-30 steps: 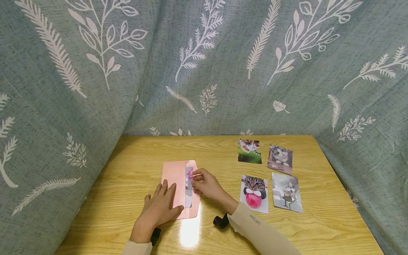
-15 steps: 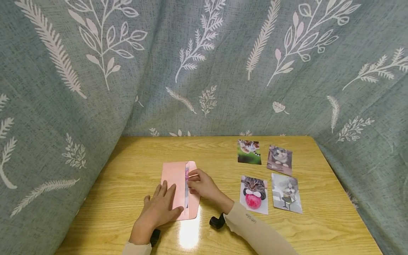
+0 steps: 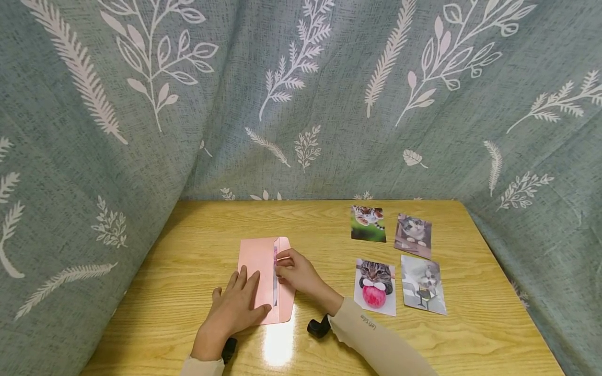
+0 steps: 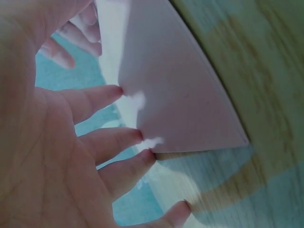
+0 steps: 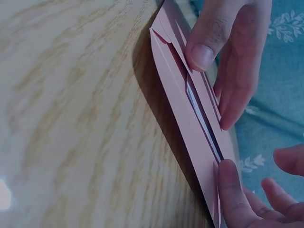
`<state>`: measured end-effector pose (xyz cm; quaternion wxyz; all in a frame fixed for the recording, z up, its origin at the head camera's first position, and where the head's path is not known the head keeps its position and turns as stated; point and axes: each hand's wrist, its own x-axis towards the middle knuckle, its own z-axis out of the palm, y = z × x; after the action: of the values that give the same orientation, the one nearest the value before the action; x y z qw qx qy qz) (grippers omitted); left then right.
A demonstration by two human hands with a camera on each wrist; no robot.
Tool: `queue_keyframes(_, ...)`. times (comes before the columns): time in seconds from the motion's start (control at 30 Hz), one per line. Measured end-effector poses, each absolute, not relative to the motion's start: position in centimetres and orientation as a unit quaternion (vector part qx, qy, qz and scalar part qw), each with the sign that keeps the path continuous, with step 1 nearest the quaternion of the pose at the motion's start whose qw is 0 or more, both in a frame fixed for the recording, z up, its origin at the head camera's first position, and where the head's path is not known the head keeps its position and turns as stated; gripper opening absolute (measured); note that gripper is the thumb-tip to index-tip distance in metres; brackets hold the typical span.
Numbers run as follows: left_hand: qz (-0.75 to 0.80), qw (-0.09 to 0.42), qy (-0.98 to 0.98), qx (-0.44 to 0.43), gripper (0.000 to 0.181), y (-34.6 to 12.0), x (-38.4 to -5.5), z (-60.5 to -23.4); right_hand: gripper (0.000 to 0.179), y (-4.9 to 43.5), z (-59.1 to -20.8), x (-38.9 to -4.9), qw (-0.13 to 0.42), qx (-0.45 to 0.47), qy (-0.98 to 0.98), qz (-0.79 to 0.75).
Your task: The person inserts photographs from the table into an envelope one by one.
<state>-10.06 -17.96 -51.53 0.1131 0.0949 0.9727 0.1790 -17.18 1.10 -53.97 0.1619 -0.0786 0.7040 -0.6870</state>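
Note:
A pink envelope [image 3: 256, 256] lies on the wooden table, its slit on the right side and its flap to the right. Through the slit shows a narrow strip of a photo [image 3: 275, 300]; its remaining part is hidden inside. My left hand [image 3: 233, 308] rests on the envelope with spread fingers, its thumb near the slit. My right hand [image 3: 303, 271] reaches in from the right, fingertips at the photo's exposed edge. In the right wrist view one digit [image 5: 230, 183] touches the envelope at the slit, while other fingers stand apart in the air.
To the right lie several photos: a tiger [image 3: 368, 223], a grey cat [image 3: 413, 236], a cat with a pink ball [image 3: 374, 287] and a grey-toned animal [image 3: 424, 284]. A leaf-patterned curtain [image 3: 301, 104] hangs behind the table [image 3: 188, 271].
The photo has slid left into the envelope, and its exposed strip has narrowed. My right hand has moved slightly left with it. My left hand has stayed in place.

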Motion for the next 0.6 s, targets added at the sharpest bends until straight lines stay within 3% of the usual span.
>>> queue_keyframes(0.6, 0.176, 0.122, 0.972, 0.091, 0.087, -17.8, -10.1, -51.4, 0.034, 4.4, -52.1, -17.0, 0.152, -0.121, 0.738, -0.647)
